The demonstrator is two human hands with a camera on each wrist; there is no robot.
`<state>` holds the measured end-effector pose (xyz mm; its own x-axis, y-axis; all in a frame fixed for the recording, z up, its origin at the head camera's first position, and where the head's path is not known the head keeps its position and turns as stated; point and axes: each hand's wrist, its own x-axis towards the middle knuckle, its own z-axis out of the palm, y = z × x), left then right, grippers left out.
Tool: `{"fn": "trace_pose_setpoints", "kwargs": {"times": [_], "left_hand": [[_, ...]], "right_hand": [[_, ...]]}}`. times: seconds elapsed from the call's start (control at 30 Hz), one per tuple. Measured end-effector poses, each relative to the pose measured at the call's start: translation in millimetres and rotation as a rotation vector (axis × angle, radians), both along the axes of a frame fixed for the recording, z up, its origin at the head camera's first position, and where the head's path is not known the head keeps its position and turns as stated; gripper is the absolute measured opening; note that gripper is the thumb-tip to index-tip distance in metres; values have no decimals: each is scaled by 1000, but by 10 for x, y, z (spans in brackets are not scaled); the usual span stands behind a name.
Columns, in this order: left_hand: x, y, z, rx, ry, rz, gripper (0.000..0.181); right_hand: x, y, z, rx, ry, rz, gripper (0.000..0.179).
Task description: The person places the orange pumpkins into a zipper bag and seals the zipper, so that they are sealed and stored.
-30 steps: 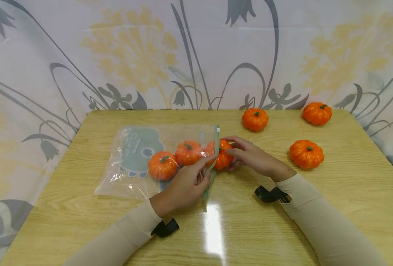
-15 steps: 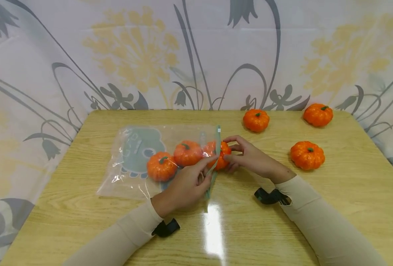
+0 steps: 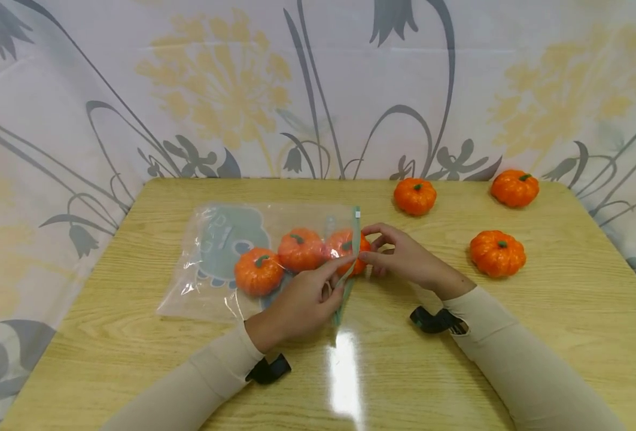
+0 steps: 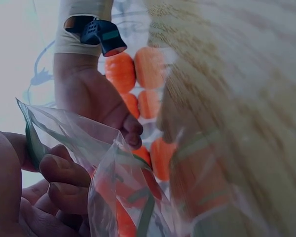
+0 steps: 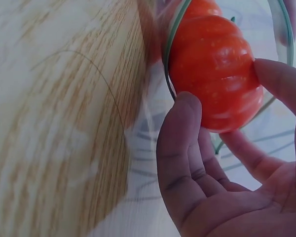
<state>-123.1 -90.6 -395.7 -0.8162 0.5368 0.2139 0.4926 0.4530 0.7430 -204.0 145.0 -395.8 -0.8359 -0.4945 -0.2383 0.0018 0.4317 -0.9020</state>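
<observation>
A clear zip bag (image 3: 226,302) with a green-edged mouth and a printed blue-green figure lies flat, its mouth facing right. My left hand (image 3: 301,305) pinches the near side of that mouth; in the left wrist view its fingers (image 4: 64,170) hold the bag's edge up. Two small orange pumpkins (image 3: 258,272) lie inside. A third pumpkin (image 5: 214,74) sits in the mouth, mostly past the green rim. My right hand (image 3: 409,257) holds this one from its outer side, thumb and fingertips spread around it in the right wrist view.
Three more pumpkins rest on the wooden table (image 3: 414,371): one pumpkin (image 3: 414,196) behind my right hand, another pumpkin (image 3: 514,188) at the back right corner, and one pumpkin (image 3: 497,254) to the right. A flower-patterned cloth (image 3: 318,90) hangs behind the table.
My right hand has pushed the third pumpkin leftward into the bag's mouth. The two pumpkins inside have slid slightly left. My left hand keeps its hold on the edge.
</observation>
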Motion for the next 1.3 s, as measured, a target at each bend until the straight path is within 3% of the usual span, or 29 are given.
{"fn": "trace_pose_setpoints", "kwargs": {"times": [0.27,0.9,1.3], "left_hand": [[11,7,-8,-5,-52,-10,52],[7,14,4,-19,-47,-5,51],[15,18,-6,-23,-48,15,51]], "right_hand": [[-12,-2,-19,-35,-9,-4,58],[-6,-8,-16,-78,-21,-59,39],[-25,-13,-44,-77,-22,-40,35]]}}
